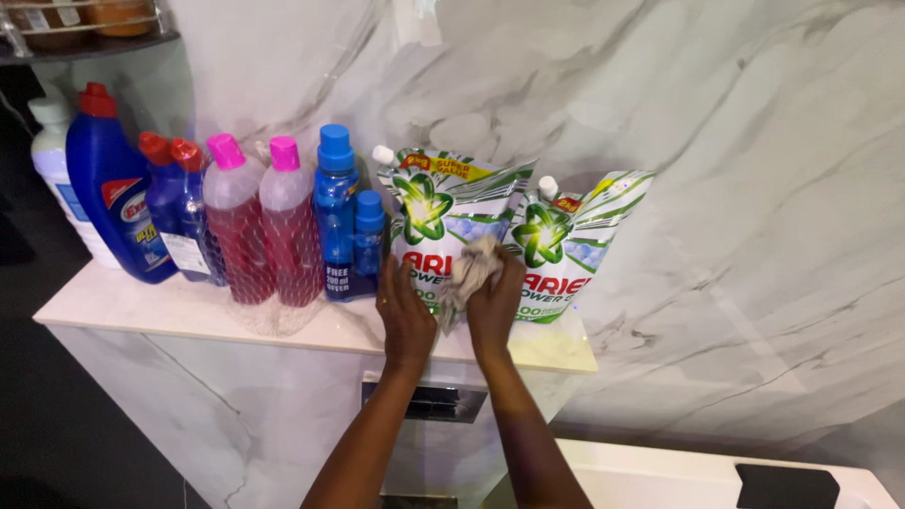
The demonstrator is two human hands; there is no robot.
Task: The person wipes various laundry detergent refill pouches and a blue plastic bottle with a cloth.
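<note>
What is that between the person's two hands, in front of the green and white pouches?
A crumpled grey-white cloth, gripped by the left hand and the right hand. Just behind it stand the two pouches. The head view shows this.

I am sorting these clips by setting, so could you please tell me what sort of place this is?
Probably a household bathroom. Marble-look wall panels back a pale stone ledge lined with plastic cleaning-liquid bottles and green-and-white detergent refill pouches. Both hands, left and right, hold a crumpled pale cloth.
</note>
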